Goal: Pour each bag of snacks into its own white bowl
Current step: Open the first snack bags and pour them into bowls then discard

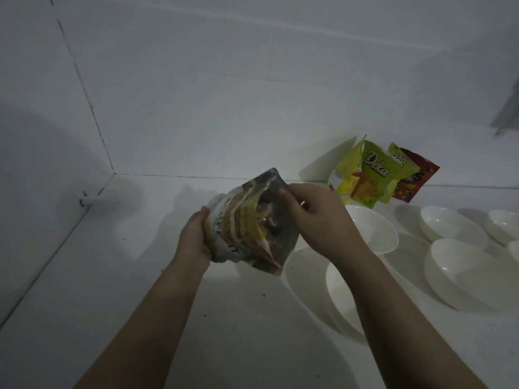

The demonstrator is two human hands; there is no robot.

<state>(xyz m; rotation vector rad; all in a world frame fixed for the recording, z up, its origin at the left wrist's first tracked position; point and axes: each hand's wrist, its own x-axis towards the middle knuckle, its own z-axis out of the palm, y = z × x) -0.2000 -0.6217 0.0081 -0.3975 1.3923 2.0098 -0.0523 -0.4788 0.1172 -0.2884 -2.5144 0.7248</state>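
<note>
Holding the crinkly grey-and-yellow foil snack bag [247, 223] above the counter, your left hand [195, 237] grips its side while your right hand [314, 217] pinches its top edge. The nearest white plastic bowl [341, 299] sits under your right forearm. Its mouth looks open, though dimness hides it; tilt early and snacks spill.

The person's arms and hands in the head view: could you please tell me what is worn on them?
Nothing shows on them. The left hand and right hand are bare, without gloves, and no ring, watch or bracelet is visible. Both forearms are uncovered down to the frame's lower edge, so no sleeve appears. The dim light could hide small details.
</note>
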